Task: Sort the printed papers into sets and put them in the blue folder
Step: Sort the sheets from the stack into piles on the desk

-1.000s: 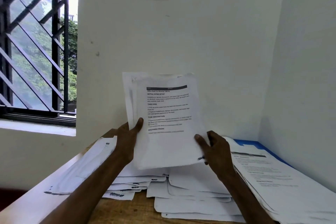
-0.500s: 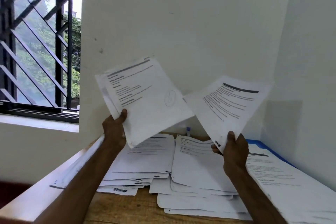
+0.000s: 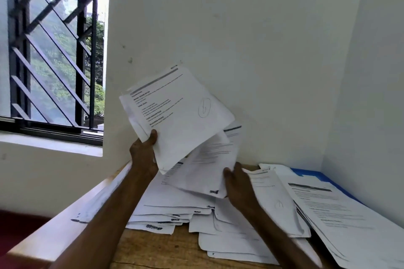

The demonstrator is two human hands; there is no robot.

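- Holding a tilted sheaf of papers [image 3: 181, 111] above the counter [image 3: 153, 251], your left hand [image 3: 143, 155] pinches its lower left corner in the head view, thumb curled over the printed front.
- Your right hand [image 3: 239, 185] grips the lower right edge of a loose sheet [image 3: 203, 172], which hangs just below the sheaf and partly behind it.
- Under both your hands, fanned piles [image 3: 175, 205] of printed pages lie overlapping on the wood.
- At your right, the blue folder [image 3: 314, 176] lies in the wall corner, mostly covered by a thick stack [image 3: 341, 214]; only its far edge shows.
- A barred window [image 3: 54, 61] stands at your left.
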